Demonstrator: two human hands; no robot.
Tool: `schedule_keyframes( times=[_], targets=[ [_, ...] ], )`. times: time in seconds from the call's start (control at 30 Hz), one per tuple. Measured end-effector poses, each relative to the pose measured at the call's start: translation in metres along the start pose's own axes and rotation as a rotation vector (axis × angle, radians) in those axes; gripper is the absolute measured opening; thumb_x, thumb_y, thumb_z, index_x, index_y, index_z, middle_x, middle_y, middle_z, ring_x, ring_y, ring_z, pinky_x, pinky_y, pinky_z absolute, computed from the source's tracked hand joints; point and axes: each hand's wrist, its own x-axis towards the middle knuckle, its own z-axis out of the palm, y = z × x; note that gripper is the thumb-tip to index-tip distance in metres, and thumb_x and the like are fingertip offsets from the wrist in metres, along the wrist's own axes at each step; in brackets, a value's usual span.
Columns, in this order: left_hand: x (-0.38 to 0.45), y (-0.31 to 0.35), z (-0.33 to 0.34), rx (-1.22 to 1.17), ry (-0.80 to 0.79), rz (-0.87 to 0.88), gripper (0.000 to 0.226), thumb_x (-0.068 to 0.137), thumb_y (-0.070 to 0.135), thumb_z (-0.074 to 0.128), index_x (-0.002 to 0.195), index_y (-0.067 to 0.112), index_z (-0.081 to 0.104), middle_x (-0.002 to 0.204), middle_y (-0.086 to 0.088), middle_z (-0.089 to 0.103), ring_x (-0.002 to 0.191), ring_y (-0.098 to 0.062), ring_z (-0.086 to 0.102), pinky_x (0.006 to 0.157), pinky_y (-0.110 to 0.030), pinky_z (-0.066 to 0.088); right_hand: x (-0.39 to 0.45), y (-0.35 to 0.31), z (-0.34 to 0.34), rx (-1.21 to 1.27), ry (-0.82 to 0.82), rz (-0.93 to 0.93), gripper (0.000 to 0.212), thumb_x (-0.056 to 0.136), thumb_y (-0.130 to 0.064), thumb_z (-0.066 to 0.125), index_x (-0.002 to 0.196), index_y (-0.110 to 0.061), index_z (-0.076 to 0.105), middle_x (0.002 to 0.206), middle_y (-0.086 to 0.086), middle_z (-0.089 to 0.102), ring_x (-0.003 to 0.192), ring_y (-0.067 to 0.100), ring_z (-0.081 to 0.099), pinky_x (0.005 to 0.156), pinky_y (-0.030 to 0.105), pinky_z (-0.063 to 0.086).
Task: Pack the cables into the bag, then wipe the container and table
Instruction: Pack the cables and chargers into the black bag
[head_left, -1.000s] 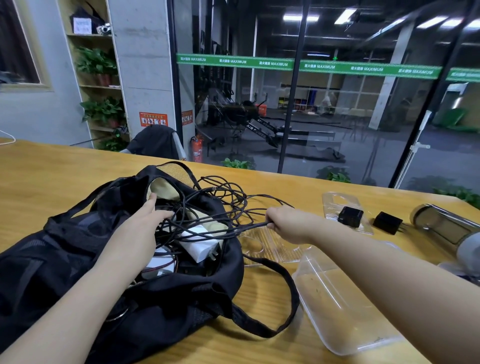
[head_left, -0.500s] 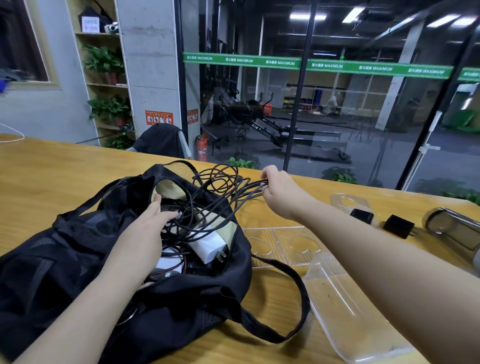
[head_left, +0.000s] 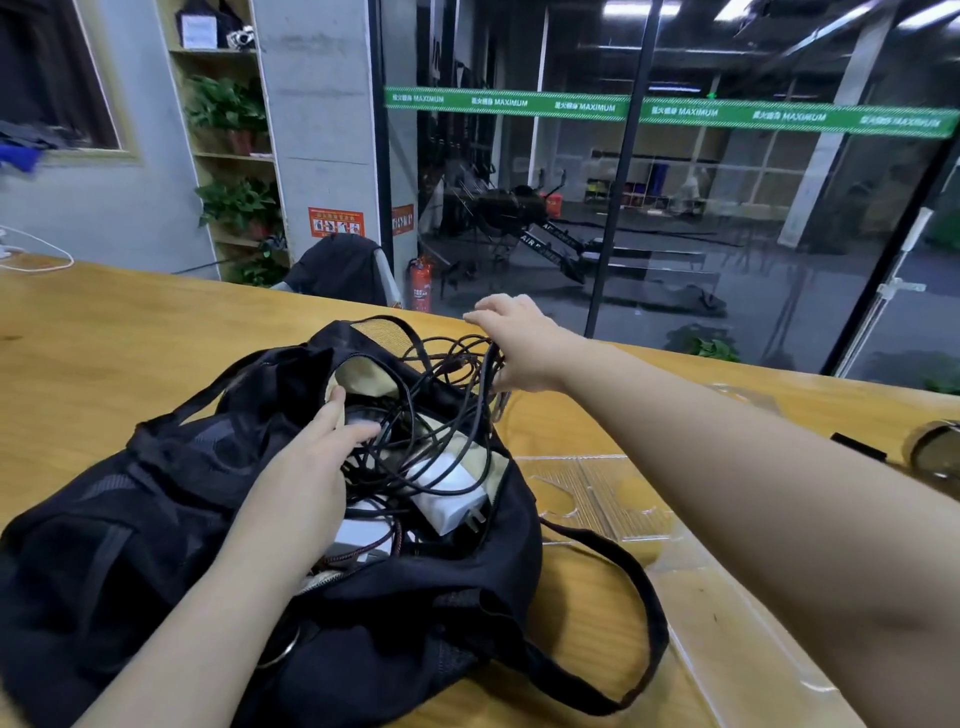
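Observation:
A black bag (head_left: 156, 519) lies open on the wooden table (head_left: 104, 332). Tangled black cables (head_left: 415, 415) and a white charger (head_left: 449, 493) fill its mouth. My left hand (head_left: 306, 467) lies flat inside the opening, fingers spread on the cables and thumb against the beige lining. My right hand (head_left: 519, 343) is at the bag's far rim. Loops of cable run through its palm, between thumb and fingers. The clear plastic container (head_left: 727, 649) lies to the right of the bag, partly under my right forearm.
A clear moulded lid (head_left: 597, 493) lies between bag and container. A black adapter (head_left: 857, 447) and a shiny metal cylinder (head_left: 935, 452) sit at the far right. The bag's strap (head_left: 644, 613) loops over the table. A chair (head_left: 337, 270) stands behind the table, and beyond it a glass wall.
My right hand has carried the cable bundle from right of the bag up and left to the bag's far rim. The loops now lie over the opening. My left hand stayed inside the bag.

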Motion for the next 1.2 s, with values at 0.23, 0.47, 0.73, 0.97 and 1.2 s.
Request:
schedule_keyframes(
  times=[0.23, 0.47, 0.73, 0.97, 1.2],
  targets=[
    [0.000, 0.000, -0.001, -0.014, 0.018, 0.030, 0.061, 0.080, -0.022, 0.039, 0.121, 0.019, 0.061, 0.153, 0.004, 0.023, 0.134, -0.007, 0.033, 0.084, -0.011, 0.031, 0.017, -0.003, 0.018, 0.134, -0.235, 0.111, 0.101, 0.079, -0.026, 0.073, 0.152, -0.026, 0.003, 0.157, 0.006, 0.018, 0.145, 0.030, 0.013, 0.110, 0.051, 0.031],
    [0.000, 0.001, -0.001, -0.019, 0.025, 0.022, 0.063, 0.079, -0.022, 0.040, 0.120, 0.020, 0.061, 0.152, 0.005, 0.025, 0.133, -0.011, 0.037, 0.079, -0.015, 0.037, 0.020, -0.018, 0.022, 0.145, -0.288, 0.082, 0.080, 0.082, -0.022, 0.066, 0.149, -0.021, 0.022, 0.142, 0.009, 0.043, 0.139, 0.034, 0.019, 0.103, 0.051, 0.037],
    [0.000, 0.002, -0.002, -0.022, 0.023, -0.003, 0.064, 0.079, -0.020, 0.041, 0.121, 0.023, 0.061, 0.152, 0.006, 0.025, 0.131, -0.013, 0.042, 0.074, -0.018, 0.039, 0.005, -0.016, 0.015, 0.080, -0.131, 0.026, 0.039, 0.085, -0.031, 0.066, 0.120, -0.019, 0.057, 0.103, 0.003, 0.059, 0.105, 0.021, 0.038, 0.085, 0.041, 0.048],
    [-0.003, 0.005, -0.006, -0.012, 0.023, 0.018, 0.060, 0.078, -0.020, 0.044, 0.117, 0.022, 0.062, 0.152, 0.003, 0.028, 0.124, -0.019, 0.050, 0.063, -0.032, 0.051, -0.022, -0.011, -0.005, 0.104, -0.110, -0.040, 0.019, 0.088, -0.015, 0.060, 0.107, -0.016, 0.057, 0.102, 0.002, 0.058, 0.095, 0.024, 0.054, 0.073, 0.029, 0.041],
    [-0.009, 0.008, -0.016, -0.006, 0.092, 0.050, 0.063, 0.074, -0.019, 0.051, 0.126, 0.018, 0.055, 0.153, 0.006, 0.022, 0.070, -0.021, 0.060, 0.046, -0.027, 0.044, -0.045, -0.010, -0.019, -0.015, 0.014, -0.063, 0.033, 0.093, -0.006, 0.054, 0.119, -0.024, 0.064, 0.104, 0.002, 0.069, 0.096, 0.025, 0.063, 0.082, 0.033, 0.051]
  ],
)
